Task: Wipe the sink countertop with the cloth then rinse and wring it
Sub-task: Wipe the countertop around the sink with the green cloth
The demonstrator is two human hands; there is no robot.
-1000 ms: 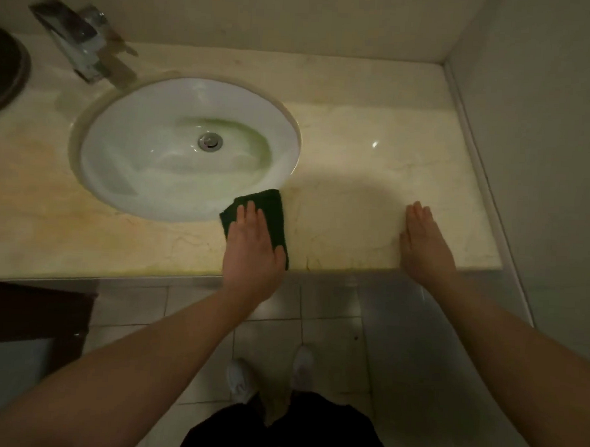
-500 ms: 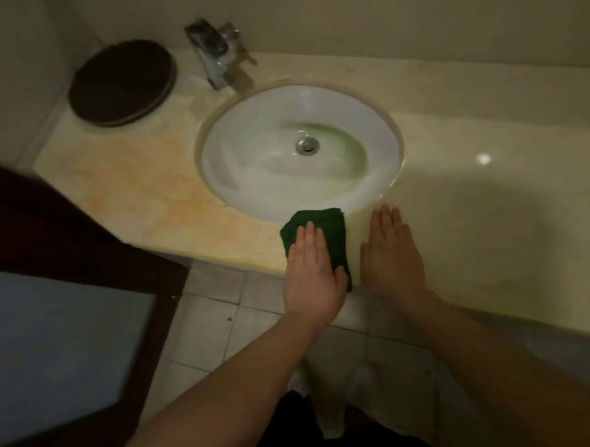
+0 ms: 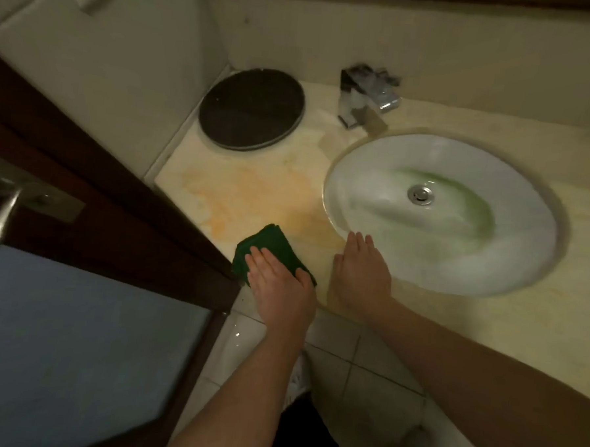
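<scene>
Head view, downward over a dim bathroom: left hand [image 3: 280,277] flat, fingers together, pressing the folded dark green cloth [image 3: 271,247] onto the beige marble countertop [image 3: 254,194] at its front edge; right hand [image 3: 361,273] just beside it, palm down and spread flat, holding nothing, fingertips at the rim of the white oval sink basin [image 3: 441,214]. Orange staining beyond the cloth. Farther from the left hand, a round dark lid [image 3: 251,108]; beyond the right hand, a chrome faucet [image 3: 367,97], blurred.
</scene>
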